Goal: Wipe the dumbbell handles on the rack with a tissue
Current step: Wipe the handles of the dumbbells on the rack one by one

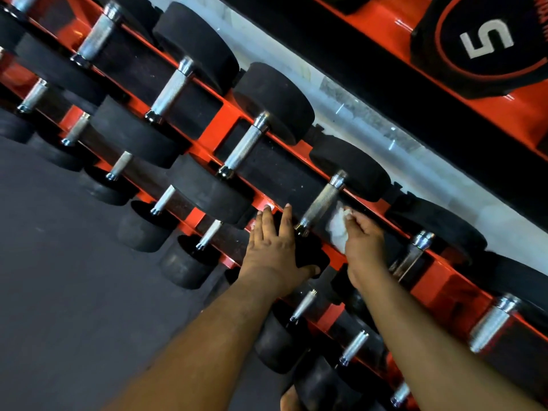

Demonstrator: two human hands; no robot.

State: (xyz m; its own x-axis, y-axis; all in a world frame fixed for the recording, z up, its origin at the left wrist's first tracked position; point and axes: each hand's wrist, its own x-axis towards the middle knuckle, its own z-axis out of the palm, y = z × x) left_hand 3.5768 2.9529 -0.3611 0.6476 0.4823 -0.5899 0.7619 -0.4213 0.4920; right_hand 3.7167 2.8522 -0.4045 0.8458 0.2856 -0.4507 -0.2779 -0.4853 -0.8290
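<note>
A red rack holds rows of black dumbbells with knurled steel handles. My right hand grips a crumpled white tissue just to the right of one steel handle on the upper row; the tissue sits close beside the handle's lower half. My left hand rests with straight fingers on the near black head of that same dumbbell, thumb wrapped round its lower side. More handles run up-left along the row, such as a neighbouring handle.
A lower tier of smaller dumbbells juts toward me over the dark grey floor. At the top right a black plate marked 5 sits on another red frame. A pale wall strip runs behind the rack.
</note>
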